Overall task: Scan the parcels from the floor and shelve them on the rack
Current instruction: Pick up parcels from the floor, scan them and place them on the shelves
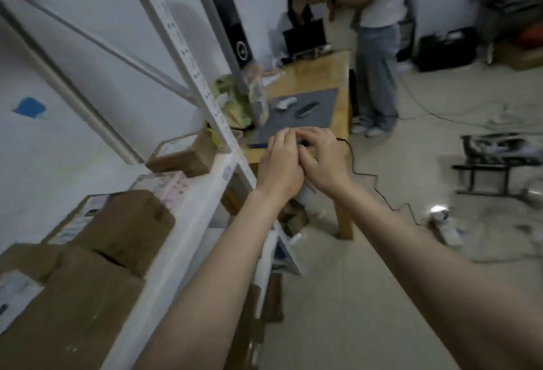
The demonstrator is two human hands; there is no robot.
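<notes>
Parcels (126, 222): at least three brown cartons on the rack (182, 240) shelf, lined up along it, plus one flat pale packet (166, 186) between them. More brown boxes sit on the level beneath, count unclear in the blur. White labels show on two cartons; print unreadable.

Hands: two, pressed together just right of the rack's front upright, over the near edge of the wooden surface (317, 76).
- Right hand (321, 156): fingers curled round a small dark device (304, 142), mostly hidden. One black cable (363, 174) runs from it down to the floor.
- Left hand (279, 161): fingers curled, touching the right hand; cannot tell whether it grips the device.

Surface, right of the rack: one grey mat (320, 111) carrying two small items (one white, one dark).

One other person (379, 46) stands at its far end, beyond the rack.
</notes>
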